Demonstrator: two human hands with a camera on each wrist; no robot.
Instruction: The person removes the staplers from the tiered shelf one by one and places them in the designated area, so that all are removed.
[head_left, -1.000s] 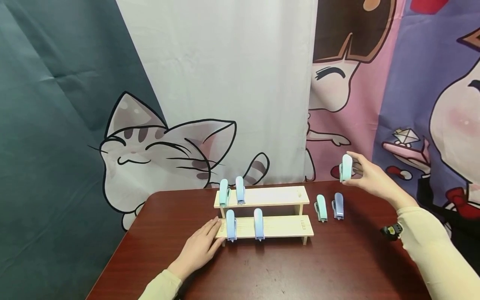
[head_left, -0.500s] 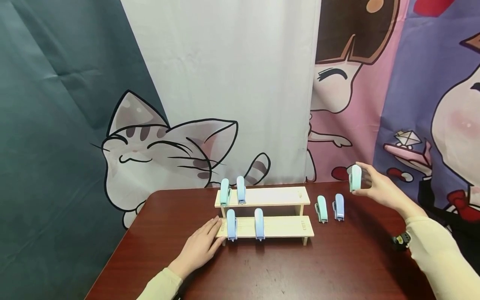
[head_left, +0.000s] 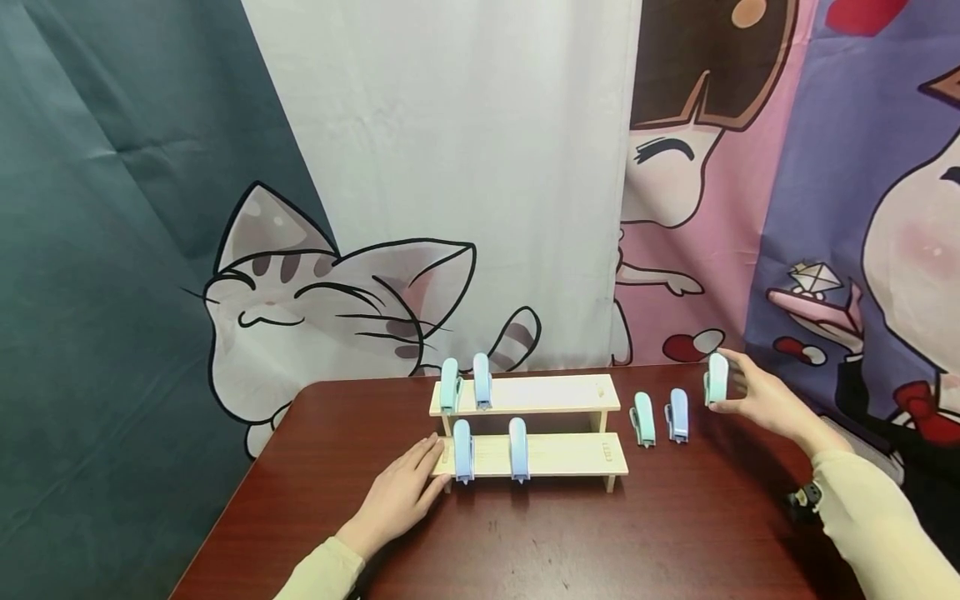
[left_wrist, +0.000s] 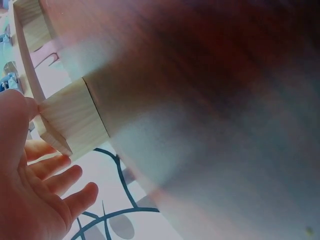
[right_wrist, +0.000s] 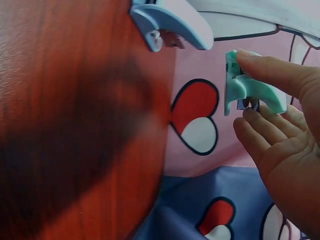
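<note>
My right hand [head_left: 767, 402] pinches a mint green mini stapler [head_left: 717, 379] between thumb and fingers, upright near the table's back right. In the right wrist view the thumb presses one end of that green stapler [right_wrist: 267, 95], with fingertips at the other side. Nearby on the table stand another green stapler [head_left: 643, 419] and a blue stapler [head_left: 677, 415]. My left hand [head_left: 397, 492] holds the left end of the two-tier wooden rack [head_left: 562, 454], thumb at the front edge and fingers at the far side. In the left wrist view its other fingers [left_wrist: 82, 197] spread loosely.
On the rack's lower tier are two blue staplers [head_left: 518, 450]; the upper tier bears a green stapler [head_left: 449, 385] and a blue stapler [head_left: 482, 381]. A printed curtain [head_left: 525, 208] hangs behind the dark red table [head_left: 540, 542].
My right hand has moved right and then down with the green stapler, closer to the tabletop. The left hand and the rack have stayed where they were.
</note>
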